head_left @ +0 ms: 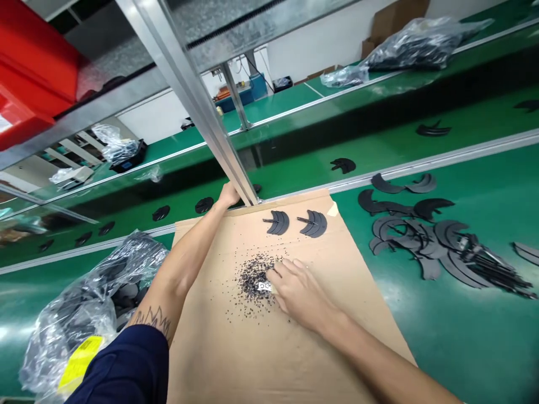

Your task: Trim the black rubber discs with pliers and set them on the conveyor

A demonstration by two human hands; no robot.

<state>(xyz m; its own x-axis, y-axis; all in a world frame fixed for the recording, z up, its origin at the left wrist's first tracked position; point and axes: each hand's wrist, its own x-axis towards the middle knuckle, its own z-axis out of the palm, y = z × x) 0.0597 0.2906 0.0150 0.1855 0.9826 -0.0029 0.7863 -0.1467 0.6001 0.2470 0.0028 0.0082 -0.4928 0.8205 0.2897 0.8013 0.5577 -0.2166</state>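
My right hand (295, 286) is low over the brown cardboard sheet (261, 359), its fingers curled. At its fingertips shows a small white printed card (264, 286), which it appears to pinch. The card touches a heap of tiny black bits (251, 274), scattered widest around the middle of the sheet. My left hand (229, 194) reaches over the far edge to the green conveyor belt; its fingers are mostly hidden behind the metal post. Two black fan-shaped parts with short stems, the left one (278, 223) and the right one (314, 223), lie on the sheet's far end.
The aluminium post (202, 106) rises at the sheet's far edge. Loose black curved pieces (421, 241) and thin rods (501, 272) lie on the right. A clear plastic bag (84, 314) of dark parts sits on the left. Black parts (161, 212) dot the belt (295, 163).
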